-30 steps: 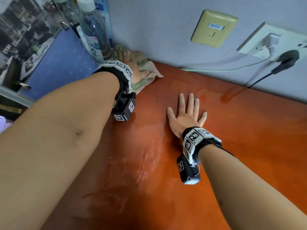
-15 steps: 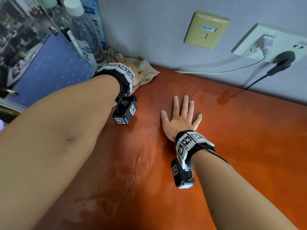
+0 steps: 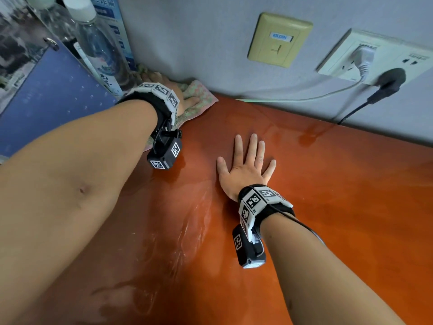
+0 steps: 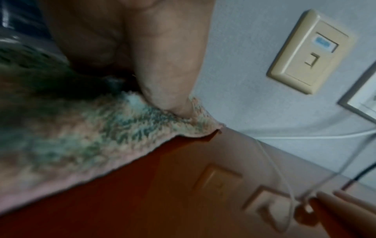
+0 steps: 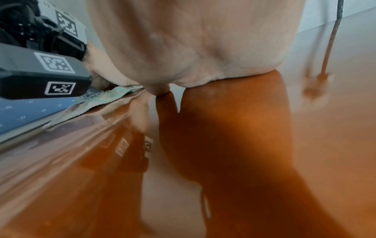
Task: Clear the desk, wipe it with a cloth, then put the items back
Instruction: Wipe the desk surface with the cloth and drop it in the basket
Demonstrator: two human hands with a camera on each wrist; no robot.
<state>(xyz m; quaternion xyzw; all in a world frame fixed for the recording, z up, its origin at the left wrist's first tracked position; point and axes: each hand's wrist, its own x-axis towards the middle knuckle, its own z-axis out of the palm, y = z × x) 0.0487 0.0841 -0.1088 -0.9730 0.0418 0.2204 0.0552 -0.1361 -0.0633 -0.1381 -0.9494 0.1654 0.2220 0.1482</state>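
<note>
The left hand [image 3: 174,93] is being pressed flat on the cloth [image 3: 199,97] in the back left corner of the desk [image 3: 339,207], where the desk meets the wall [image 3: 199,38]. Its fingers are largely hidden behind the wrist band in the head view; the thumb is being laid straight along the cloth's right part, and in the left wrist view the palm is seen bearing down on the fabric. No curl round the cloth is being shown.

The right hand [image 3: 246,170] is being rested palm down on the bare desk, to the right of the cloth and apart from it. Its fingers [image 3: 251,146] are being held straight and spread, pointing toward the wall, and nothing is being held.

The cloth is lying flat, its long axis running from the near left to the far right, its far edge touching the wall and its left end beside a water bottle [image 3: 100,52].

On the beige wall plate [image 3: 278,39] a blue label reading "BELDEN" is being displayed. The bottle's label is too blurred to read.
</note>
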